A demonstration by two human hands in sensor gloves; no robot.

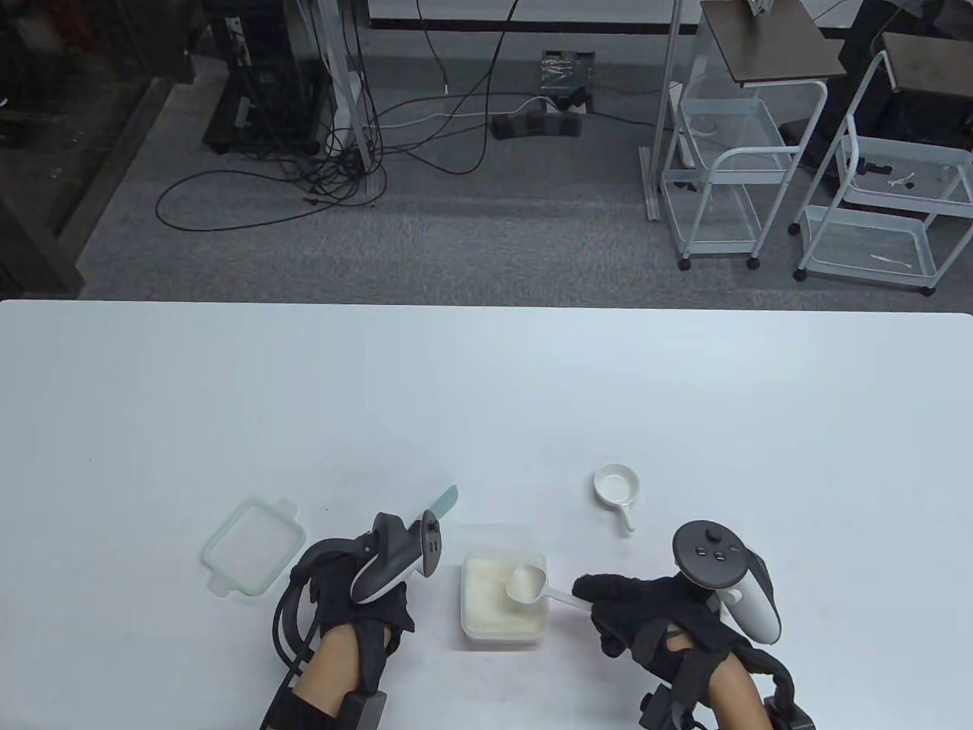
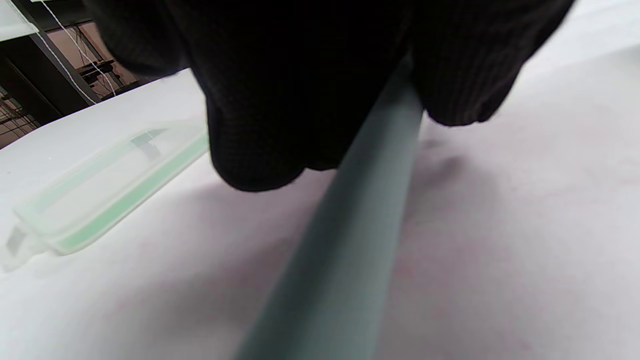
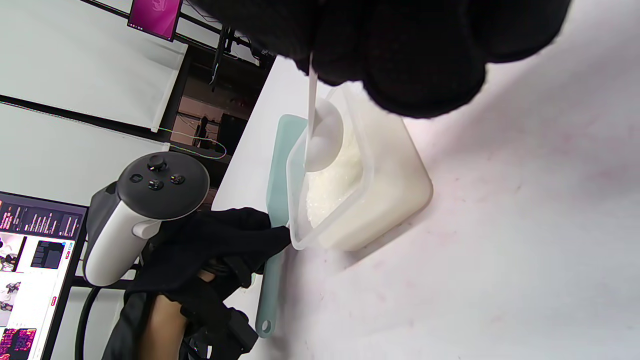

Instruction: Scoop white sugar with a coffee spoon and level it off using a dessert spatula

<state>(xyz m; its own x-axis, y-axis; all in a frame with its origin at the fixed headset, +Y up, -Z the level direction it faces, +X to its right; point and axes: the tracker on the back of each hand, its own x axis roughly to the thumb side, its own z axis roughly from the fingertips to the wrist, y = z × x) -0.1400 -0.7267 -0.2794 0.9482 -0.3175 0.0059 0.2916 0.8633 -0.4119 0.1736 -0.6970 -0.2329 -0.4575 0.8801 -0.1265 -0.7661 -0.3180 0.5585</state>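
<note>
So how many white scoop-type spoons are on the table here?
2. One coffee spoon is held by the right hand, its bowl over the sugar container. A second scoop lies loose farther back. None seem hidden.

No text, label, brand name, number or sign can be read anywhere in these views. The monitor (image 3: 30,250) at the lower left of the right wrist view shows rows of small coloured characters and thumbnail pictures, but they are too small and blurred to make out. A second screen (image 3: 155,15) at the top of that view is only a plain magenta patch with an unreadable mark. The buttons on the tracker (image 3: 157,182) bear tiny coloured marks that cannot be deciphered.
</note>
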